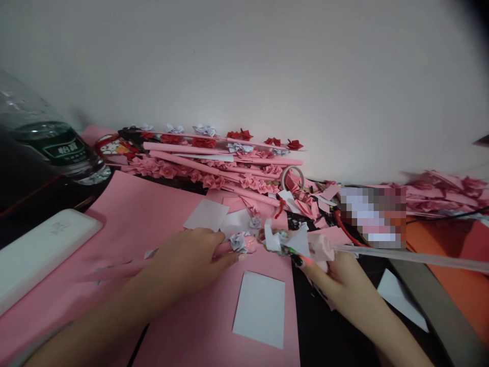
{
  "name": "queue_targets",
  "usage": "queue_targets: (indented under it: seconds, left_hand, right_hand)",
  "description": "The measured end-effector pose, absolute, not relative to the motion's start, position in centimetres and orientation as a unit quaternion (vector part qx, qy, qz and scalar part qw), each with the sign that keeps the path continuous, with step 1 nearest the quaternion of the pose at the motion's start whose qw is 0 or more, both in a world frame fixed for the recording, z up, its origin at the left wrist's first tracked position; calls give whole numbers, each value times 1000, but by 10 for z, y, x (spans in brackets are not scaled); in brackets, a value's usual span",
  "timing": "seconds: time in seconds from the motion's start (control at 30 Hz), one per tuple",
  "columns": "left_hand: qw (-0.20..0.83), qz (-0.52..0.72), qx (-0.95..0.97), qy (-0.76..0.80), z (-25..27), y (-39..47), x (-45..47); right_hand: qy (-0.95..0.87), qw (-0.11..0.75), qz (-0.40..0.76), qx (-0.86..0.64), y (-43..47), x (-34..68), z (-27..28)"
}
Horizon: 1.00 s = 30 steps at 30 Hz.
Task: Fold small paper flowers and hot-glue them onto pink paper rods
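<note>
My left hand is closed around a pink rolled-paper stick that runs low across the pink sheets. A folded white paper flower sits near the stick's end, beyond my fingertips. In my right hand is a pale pink hot glue gun, its front pointing left toward the flower. From its back a long clear glue stick sticks out to the right. White paper scraps cover much of the gun's front, so the nozzle is hard to make out. A small orange-red glow shows by my thumb.
Pink sheets and a white paper square lie under and before my hands. Behind are rolled sticks with pink, red and white paper flowers and a tape roll. A water bottle and white flat block stand left.
</note>
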<state>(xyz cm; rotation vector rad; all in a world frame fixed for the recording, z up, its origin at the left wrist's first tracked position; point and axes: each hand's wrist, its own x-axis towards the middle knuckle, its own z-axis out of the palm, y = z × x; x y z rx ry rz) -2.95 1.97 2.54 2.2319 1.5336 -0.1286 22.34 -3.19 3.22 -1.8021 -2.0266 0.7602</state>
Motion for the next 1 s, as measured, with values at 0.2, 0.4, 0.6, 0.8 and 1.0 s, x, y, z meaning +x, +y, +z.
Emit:
queue_targets:
  seconds: [0.2,0.4,0.6,0.8,1.0]
  left_hand:
    - [213,-45,802,556,24,20,-29]
    - [217,-50,802,554,25,21,-29]
    - [213,-49,803,555,23,22,-29]
    - [213,-48,801,558,23,21,-30]
    - [217,-50,801,555,23,21,-28]
  right_hand:
    - [-713,164,263,-629,-32,224,32]
    - [-721,158,274,-616,-31,226,32]
    - [-717,153,269,-625,-32,226,32]
    - [-721,156,261,-623,-32,221,31]
    - [-706,152,277,-633,-32,221,30]
